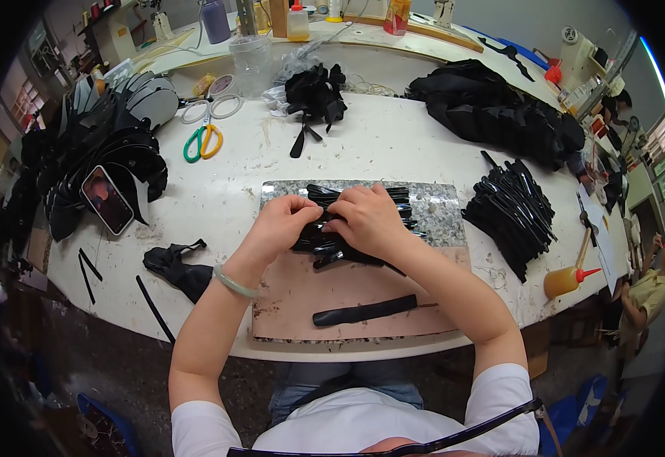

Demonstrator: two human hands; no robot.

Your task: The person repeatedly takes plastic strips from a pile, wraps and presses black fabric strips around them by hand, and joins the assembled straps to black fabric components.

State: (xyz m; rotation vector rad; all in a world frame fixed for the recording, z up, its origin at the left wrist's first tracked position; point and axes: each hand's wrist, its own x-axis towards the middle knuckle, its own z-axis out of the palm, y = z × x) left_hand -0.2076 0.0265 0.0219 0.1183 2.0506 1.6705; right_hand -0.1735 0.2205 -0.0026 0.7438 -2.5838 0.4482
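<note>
Both my hands are over a bunch of glossy black strips (401, 199) on a speckled grey stone slab (437, 207). With fingers closed in a pinch, my left hand (285, 222) is at the left part of the bunch. My right hand (366, 219) bends its fingers down onto the strips beside it, and the two hands' fingertips nearly meet. What lies between the fingertips is mostly hidden. Nearer me, a single wide black strip (365, 311) lies on a pinkish-brown board (294, 305). A pale bangle (235, 282) circles my left wrist.
Right of the slab sit a stack of black strips (511, 213) and a yellow glue bottle (570, 282) with a red tip. On the left are scissors (204, 142), a phone (108, 199) against black pieces and a black scrap (180, 268). Black material (492, 107) is heaped at the back right.
</note>
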